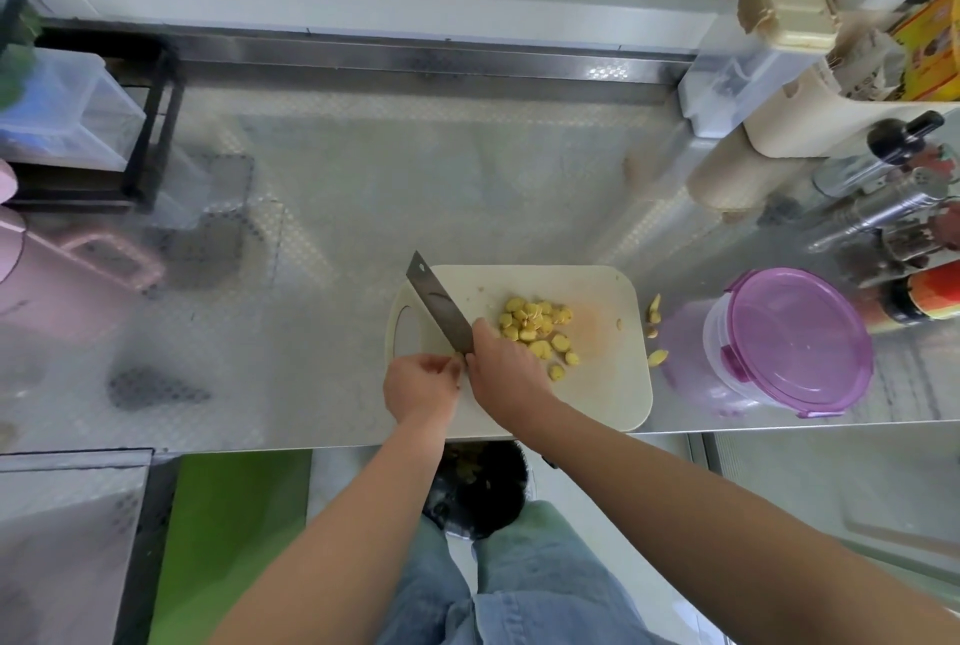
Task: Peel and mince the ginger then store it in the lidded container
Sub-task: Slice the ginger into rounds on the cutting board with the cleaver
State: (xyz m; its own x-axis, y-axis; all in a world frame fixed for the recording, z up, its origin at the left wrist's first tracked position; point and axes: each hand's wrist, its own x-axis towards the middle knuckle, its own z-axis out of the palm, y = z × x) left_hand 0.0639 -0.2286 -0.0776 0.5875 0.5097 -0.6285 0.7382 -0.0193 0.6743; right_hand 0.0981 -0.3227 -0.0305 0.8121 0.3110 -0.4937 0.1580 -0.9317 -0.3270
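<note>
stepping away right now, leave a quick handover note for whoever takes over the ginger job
Right hand: holds the knife, blade over the left of the cutting board.
Left hand: fingers curled at the blade's heel; whether they pinch anything is unclear.
Ginger: peeled slices piled mid board; scraps lie on the counter beside it.
Container: right of the board, lid on.
Done: peeling, slicing. Left: mince, store, close.

kitchen | steel counter point(415, 166) | cutting board point(597, 384) | sauce bottles point(914, 296)
</note>
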